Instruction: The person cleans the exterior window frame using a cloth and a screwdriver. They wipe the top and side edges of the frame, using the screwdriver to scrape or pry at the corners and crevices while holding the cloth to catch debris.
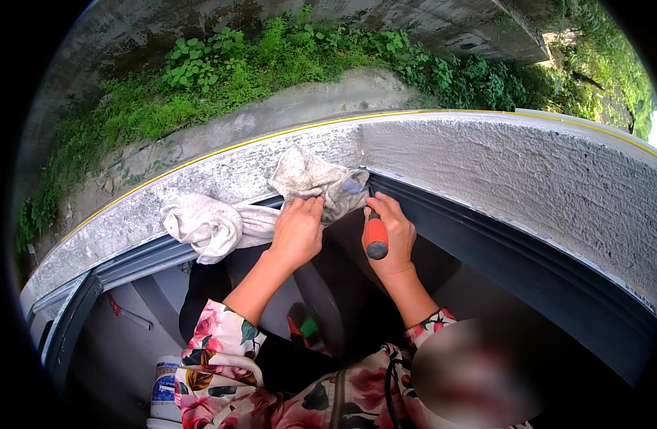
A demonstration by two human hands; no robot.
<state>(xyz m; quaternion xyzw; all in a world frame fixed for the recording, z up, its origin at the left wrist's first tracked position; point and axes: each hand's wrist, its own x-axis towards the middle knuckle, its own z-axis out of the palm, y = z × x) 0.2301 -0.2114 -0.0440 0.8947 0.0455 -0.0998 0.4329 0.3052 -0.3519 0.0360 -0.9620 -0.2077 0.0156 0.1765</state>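
My right hand is wrapped around the red handle of a screwdriver with a black butt end. Its dark shaft points away from me, into the corner of a dark metal window frame; the tip is hidden. Beside it, my left hand grips a dirty whitish rag bunched over the sill track in that corner. Its fingers are bent onto the cloth. More of the crumpled cloth lies to the left, across the metal track and the concrete ledge.
A rough concrete wall rises at the right, and a pale ledge runs outside the track. Left below are an upright frame post, a red-handled tool on the floor and a white-and-blue bucket. Green plants grow outside.
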